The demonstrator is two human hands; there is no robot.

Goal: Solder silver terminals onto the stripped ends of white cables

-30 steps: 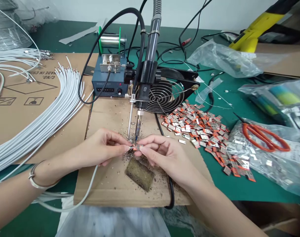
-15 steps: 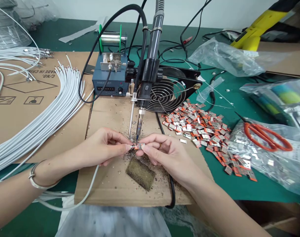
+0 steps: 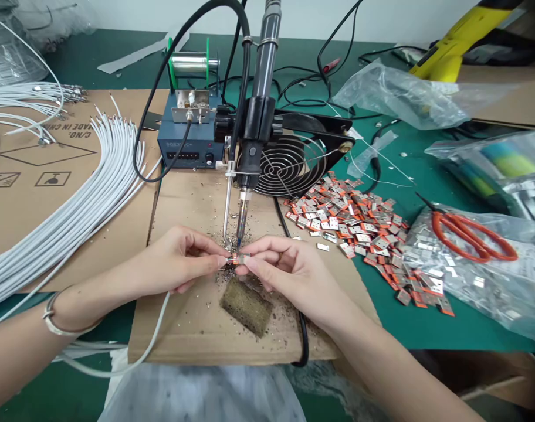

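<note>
My left hand point(image 3: 190, 261) is closed in a pinch on the end of a white cable point(image 3: 161, 319), whose length hangs below the palm. Between thumb and fingers, my right hand point(image 3: 285, 264) grips a small USB connector point(image 3: 241, 258) with an orange part. Cable end and connector meet just under the tip of a soldering iron point(image 3: 241, 220), clamped upright in a stand. Beside the tip comes down a bent metal solder feed tube point(image 3: 227, 214). Whether the tip touches the joint I cannot tell. A worn brown sponge point(image 3: 246, 306) lies just below the hands.
A blue solder feeder point(image 3: 183, 140) carries a solder spool point(image 3: 189, 65). Behind the iron is a fan point(image 3: 285, 167). Loose USB connectors point(image 3: 359, 225) are heaped at right, near orange-handled scissors point(image 3: 474, 237) on a plastic bag. Many white cables point(image 3: 87, 205) lie on cardboard at left.
The whole view has shifted slightly, so everything sits a little further left. Both hands keep their grip on the cable and the connector under the iron.
</note>
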